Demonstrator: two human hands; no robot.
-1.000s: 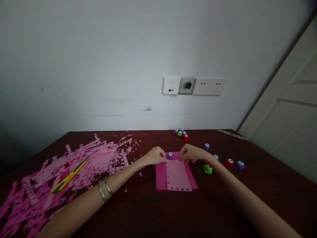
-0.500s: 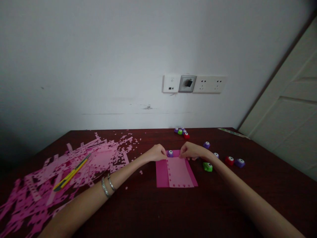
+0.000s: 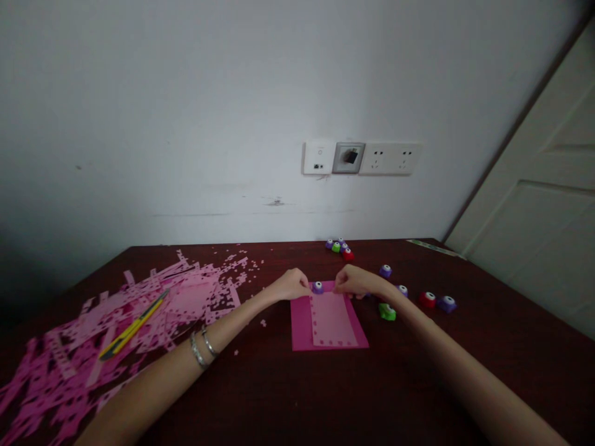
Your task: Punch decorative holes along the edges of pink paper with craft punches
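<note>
On the dark wooden table (image 3: 297, 396) lies a magenta sheet (image 3: 301, 325) with a lighter pink sheet (image 3: 332, 322) on top, its edges punched with small holes. My left hand (image 3: 292, 286) and my right hand (image 3: 353, 282) both pinch the far edge of the light pink sheet, fingers closed. A small purple paper punch (image 3: 318, 287) sits at that edge between the two hands, next to my left fingertips. My left wrist wears silver bracelets (image 3: 201, 348).
Several small punches lie to the right: a green punch (image 3: 387, 311), a red punch (image 3: 426, 300), purple ones, and a cluster (image 3: 339, 247) by the wall. Pink paper scraps (image 3: 116, 322) and a yellow utility knife (image 3: 132, 327) cover the left side. A door (image 3: 543, 204) stands right.
The light pink sheet has slid away from me, so its punched near edge now lies inside the magenta sheet. Both hands stay pinched at its far edge.
</note>
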